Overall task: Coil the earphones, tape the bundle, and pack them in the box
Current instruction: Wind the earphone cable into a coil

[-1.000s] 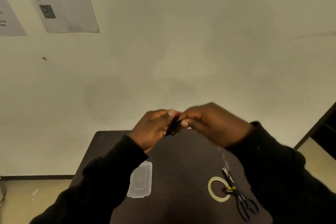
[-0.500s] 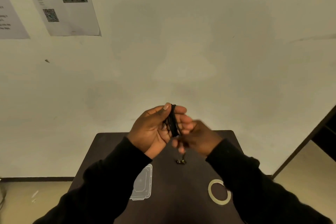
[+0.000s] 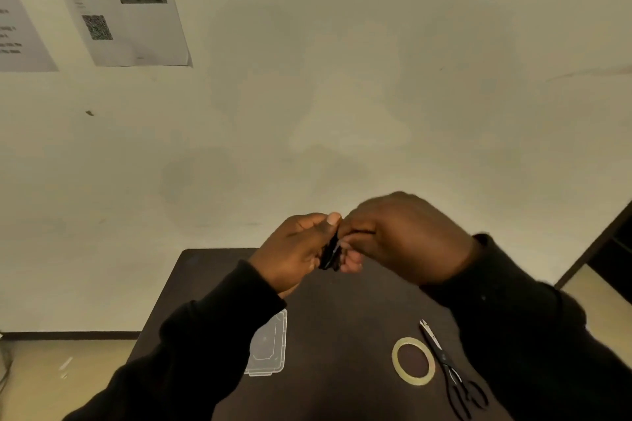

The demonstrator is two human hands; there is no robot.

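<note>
Pale wall (image 3: 342, 96) fills most of the view, with two printed sheets (image 3: 119, 3) taped at upper left, one cut off by the frame edge. Below it a dark table (image 3: 342, 318) is partly hidden by black sleeves. Both hands are raised above it: the left hand (image 3: 294, 249) pinches the coiled black earphones (image 3: 330, 255) under its thumb, and the right hand (image 3: 407, 236), blurred, closes its fingers on the same bundle. A clear box (image 3: 270, 345), half covered by the left sleeve, lies on the table, well apart from the tape ring (image 3: 396, 364) and scissors (image 3: 444, 362) just beside it. Half a second ago the right hand was lower, a cable end dangled, and the scissors were out of frame.
</note>
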